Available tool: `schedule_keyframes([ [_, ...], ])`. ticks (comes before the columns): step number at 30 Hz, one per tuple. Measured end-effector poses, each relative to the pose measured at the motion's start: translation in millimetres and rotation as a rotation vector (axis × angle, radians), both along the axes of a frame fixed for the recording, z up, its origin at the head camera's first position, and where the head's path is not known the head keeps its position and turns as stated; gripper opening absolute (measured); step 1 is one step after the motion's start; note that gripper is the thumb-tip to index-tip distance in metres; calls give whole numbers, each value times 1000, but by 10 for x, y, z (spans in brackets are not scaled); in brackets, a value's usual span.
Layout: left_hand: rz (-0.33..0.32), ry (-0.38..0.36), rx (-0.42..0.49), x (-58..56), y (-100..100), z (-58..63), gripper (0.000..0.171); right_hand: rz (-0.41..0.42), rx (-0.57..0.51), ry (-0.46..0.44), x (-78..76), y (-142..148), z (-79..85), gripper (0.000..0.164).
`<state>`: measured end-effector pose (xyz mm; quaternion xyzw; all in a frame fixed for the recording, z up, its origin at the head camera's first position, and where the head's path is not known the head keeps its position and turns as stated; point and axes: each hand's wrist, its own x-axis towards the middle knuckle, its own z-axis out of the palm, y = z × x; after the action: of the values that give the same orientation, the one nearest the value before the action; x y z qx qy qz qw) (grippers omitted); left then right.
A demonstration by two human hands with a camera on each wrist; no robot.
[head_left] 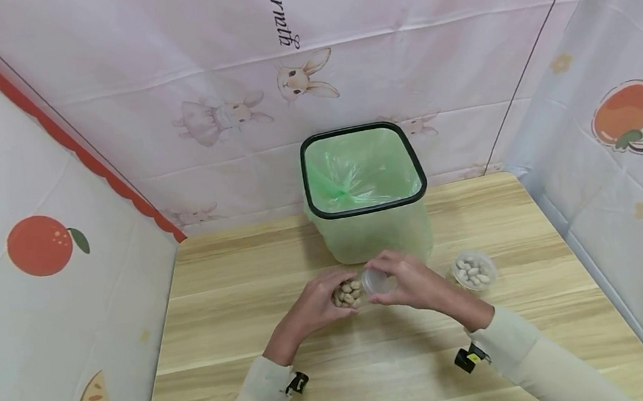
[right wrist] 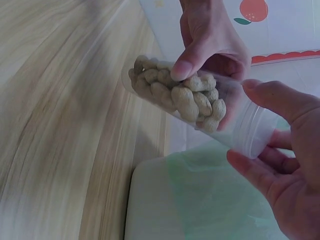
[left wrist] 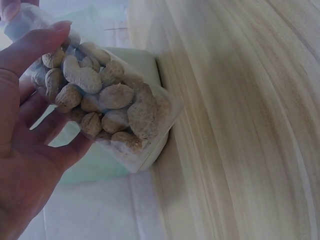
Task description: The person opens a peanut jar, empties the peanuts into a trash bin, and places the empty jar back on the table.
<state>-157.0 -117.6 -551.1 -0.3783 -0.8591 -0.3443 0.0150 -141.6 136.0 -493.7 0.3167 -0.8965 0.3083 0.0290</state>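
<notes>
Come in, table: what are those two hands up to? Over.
Left hand gripping clear jar, tilted, peanuts inside. Right hand holding translucent lid at its mouth. Green-lined bin stands just beyond; nothing seen blocking the hands.

Lettering [head_left: 279, 15] on far wall sheet [head_left: 431, 62]: dark, decorative, turned sideways, running downward. Legible part: "armth"; letter before it cut by upper frame edge. Curled flourish [head_left: 295, 41] beside final "h". Printed rabbit head [head_left: 296, 83] just below word. Yellow patch [head_left: 473, 358] on black device [head_left: 465, 361] at right sleeve cuff [head_left: 502, 333]: any marking too small to read.
</notes>
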Motion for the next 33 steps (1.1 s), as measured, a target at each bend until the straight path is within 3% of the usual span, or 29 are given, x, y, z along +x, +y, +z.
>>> schedule_keyframes([
  [5, -14, -59, -2, -10, 1, 29, 67, 70, 13, 43, -15, 37, 14, 50],
  [17, -47, -122, -14, -21, -10, 55, 64, 197, 23, 181, -59, 82, -38, 53],
  [25, 0, -101, -26, -24, 4, 39, 67, 153, 49, 122, -67, 74, -41, 61],
  [33, 29, -45, -20, -60, 58, 48, 63, 76, 13, -31, -78, 76, 28, 82],
])
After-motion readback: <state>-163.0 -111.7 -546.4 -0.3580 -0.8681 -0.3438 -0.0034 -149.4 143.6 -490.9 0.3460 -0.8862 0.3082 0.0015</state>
